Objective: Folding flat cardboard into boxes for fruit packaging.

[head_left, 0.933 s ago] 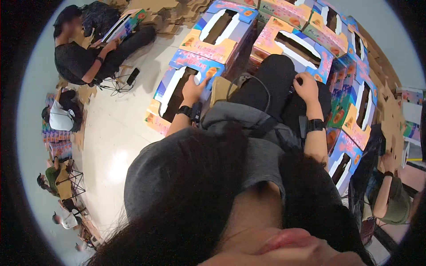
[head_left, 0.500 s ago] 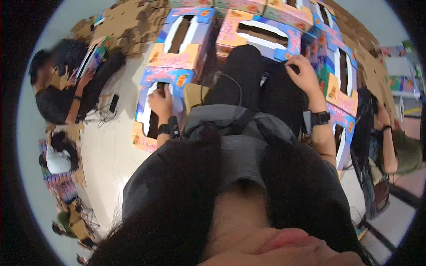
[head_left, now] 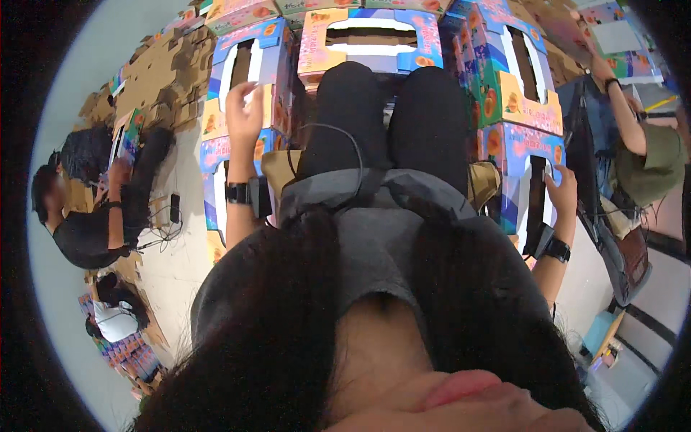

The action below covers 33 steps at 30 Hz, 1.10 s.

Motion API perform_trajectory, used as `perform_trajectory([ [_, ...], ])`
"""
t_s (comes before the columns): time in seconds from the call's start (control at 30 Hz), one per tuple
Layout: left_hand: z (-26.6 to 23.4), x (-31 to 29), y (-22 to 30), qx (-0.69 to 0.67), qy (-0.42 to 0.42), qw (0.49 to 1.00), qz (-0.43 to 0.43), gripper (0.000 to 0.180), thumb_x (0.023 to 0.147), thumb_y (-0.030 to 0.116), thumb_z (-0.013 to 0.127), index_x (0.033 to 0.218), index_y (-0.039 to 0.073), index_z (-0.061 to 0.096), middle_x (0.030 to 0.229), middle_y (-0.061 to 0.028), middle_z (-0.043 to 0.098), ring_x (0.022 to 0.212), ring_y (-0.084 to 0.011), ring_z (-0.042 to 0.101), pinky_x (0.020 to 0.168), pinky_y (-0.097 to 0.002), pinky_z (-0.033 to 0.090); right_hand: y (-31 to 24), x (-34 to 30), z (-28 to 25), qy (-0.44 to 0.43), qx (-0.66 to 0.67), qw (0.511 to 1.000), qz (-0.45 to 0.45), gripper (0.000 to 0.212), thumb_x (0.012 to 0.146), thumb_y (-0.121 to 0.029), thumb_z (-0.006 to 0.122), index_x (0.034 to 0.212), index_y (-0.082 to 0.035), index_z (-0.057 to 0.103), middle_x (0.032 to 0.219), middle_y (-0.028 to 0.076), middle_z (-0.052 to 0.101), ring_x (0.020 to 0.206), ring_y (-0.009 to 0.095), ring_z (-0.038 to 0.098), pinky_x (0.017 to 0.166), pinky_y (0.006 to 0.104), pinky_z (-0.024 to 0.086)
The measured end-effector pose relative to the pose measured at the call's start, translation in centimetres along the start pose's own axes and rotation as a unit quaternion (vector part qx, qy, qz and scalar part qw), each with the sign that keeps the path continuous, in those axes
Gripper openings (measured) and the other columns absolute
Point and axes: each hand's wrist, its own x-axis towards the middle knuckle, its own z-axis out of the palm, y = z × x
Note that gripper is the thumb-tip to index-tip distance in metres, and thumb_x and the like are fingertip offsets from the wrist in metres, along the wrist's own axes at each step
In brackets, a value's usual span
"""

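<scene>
My left hand [head_left: 245,114] is raised over the farther box on the left [head_left: 216,119], fingers apart and nothing in them. Beneath that forearm stands the nearer left box [head_left: 213,193]. On the other side, my right hand [head_left: 563,193] hovers at the opening of the nearer right box [head_left: 511,169], its fingers spread and empty; whether it touches the cardboard I cannot tell. All these boxes are colourful printed cartons with long openings framed by white flaps. Straight ahead of my knees is another such box [head_left: 314,54], turned crosswise.
Flattened brown cardboard [head_left: 162,68] lies in piles at the far left. A person in black [head_left: 90,230] sits left with a carton; a person in a green top [head_left: 651,169] is at the right. A black phone-like device [head_left: 175,209] and cables lie on the pale floor [head_left: 173,288].
My left hand has moved forward from the nearer left box to the farther one. My right hand has gone from above my knee to the nearer right box. The view has shifted too.
</scene>
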Motion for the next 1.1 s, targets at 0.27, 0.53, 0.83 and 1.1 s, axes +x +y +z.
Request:
perform_trajectory([
  [0.27, 8.1, 0.6, 10.7, -0.089, -0.22, 0.963, 0.126, 0.034, 0.08, 0.021, 0.065, 0.108, 0.003, 0.056, 0.107, -0.0145, 0.056, 0.105, -0.0291, 0.053, 0.092, -0.0354, 0.04, 3.8, -8.1, 2.5, -0.009, -0.122, 0.979, 0.162, 0.082, 0.07, -0.053, 0.069, 0.13, -0.005, 0.041, 0.125, 0.03, 0.045, 0.115, 0.046, 0.043, 0.095, 0.05, 0.037],
  [0.53, 10.7, -2.2, 9.6, 0.043, -0.283, 0.929, 0.234, 0.039, 0.079, 0.026, 0.064, 0.115, 0.014, 0.056, 0.127, -0.0092, 0.05, 0.127, -0.0305, 0.037, 0.105, -0.0493, 0.022, 5.4, -11.5, 4.4, -0.147, -0.02, 0.945, 0.291, 0.106, 0.067, -0.043, 0.072, 0.145, -0.022, 0.003, 0.136, 0.025, 0.034, 0.122, 0.043, 0.038, 0.098, 0.0523, 0.034],
  [0.83, 10.5, -3.0, 9.8, 0.072, -0.26, 0.932, 0.243, 0.026, 0.075, 0.029, 0.064, 0.098, 0.018, 0.065, 0.125, -0.003, 0.053, 0.13, -0.0259, 0.034, 0.107, -0.0519, 0.015, 1.5, -10.8, 3.7, -0.077, -0.122, 0.925, 0.351, 0.093, 0.064, -0.042, 0.07, 0.141, -0.02, 0.023, 0.122, 0.02, 0.048, 0.111, 0.039, 0.048, 0.089, 0.0522, 0.04],
  [1.1, 9.9, -3.1, 9.6, 0.054, -0.271, 0.937, 0.214, 0.024, 0.076, 0.031, 0.064, 0.096, 0.018, 0.065, 0.127, -0.0024, 0.052, 0.132, -0.0256, 0.031, 0.108, -0.0532, 0.013, 1.4, -10.4, 4.0, -0.099, -0.149, 0.917, 0.356, 0.089, 0.067, -0.044, 0.067, 0.141, -0.018, 0.023, 0.121, 0.021, 0.047, 0.111, 0.038, 0.048, 0.09, 0.0544, 0.038],
])
